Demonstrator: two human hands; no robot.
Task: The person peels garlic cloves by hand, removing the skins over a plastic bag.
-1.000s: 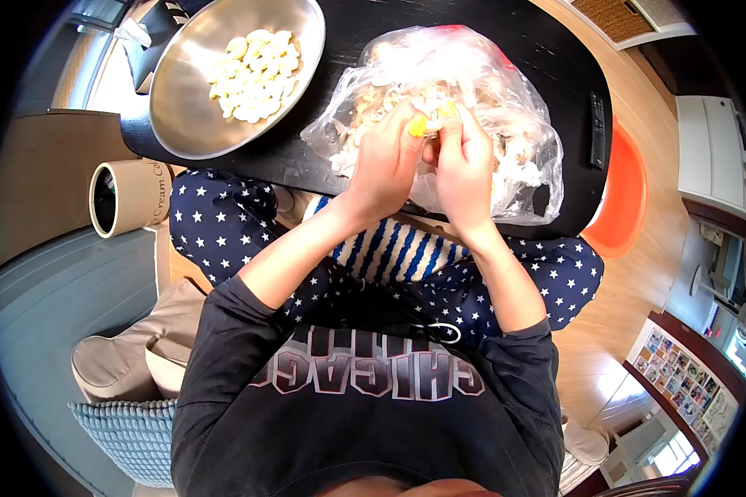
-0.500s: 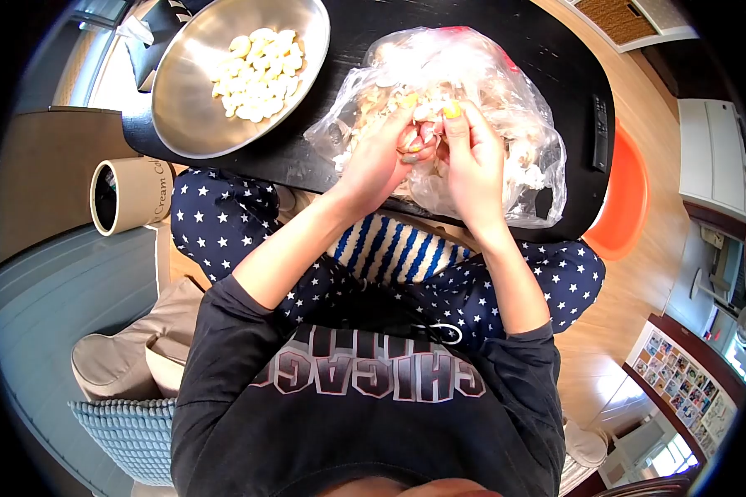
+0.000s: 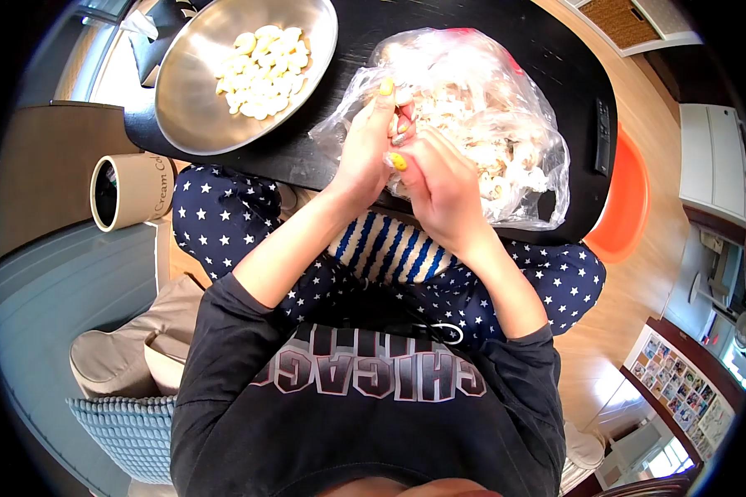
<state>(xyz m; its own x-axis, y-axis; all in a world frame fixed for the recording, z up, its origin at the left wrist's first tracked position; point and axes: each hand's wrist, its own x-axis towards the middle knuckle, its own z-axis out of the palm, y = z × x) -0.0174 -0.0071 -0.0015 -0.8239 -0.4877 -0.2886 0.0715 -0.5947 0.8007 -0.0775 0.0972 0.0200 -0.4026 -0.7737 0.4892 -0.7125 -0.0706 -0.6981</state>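
My left hand (image 3: 366, 149) is closed, thumb up, around a pinkish garlic clove (image 3: 396, 123) that is mostly hidden by the fingers. Pressed against it from the right is my right hand (image 3: 443, 182), its fingers curled in and its thumb bent toward the left palm. What lies under that thumb is too small to make out. Both hands are over the near left part of a clear plastic bag (image 3: 547, 137), which holds a heap of papery garlic skins (image 3: 472, 108). Peeled garlic cloves (image 3: 265, 70) lie in a wide steel bowl (image 3: 182, 108) to the left.
The black table (image 3: 356, 25) carries the bag and bowl. A remote control (image 3: 602, 137) lies near its right edge, and an orange tub (image 3: 626, 195) is beyond that edge. A cream canister (image 3: 141, 192) is at the left, beside my starred trousers (image 3: 224, 203).
My right hand has turned over and moved down and left, against my left hand. My left hand has shifted slightly left, its thumb now pointing up.
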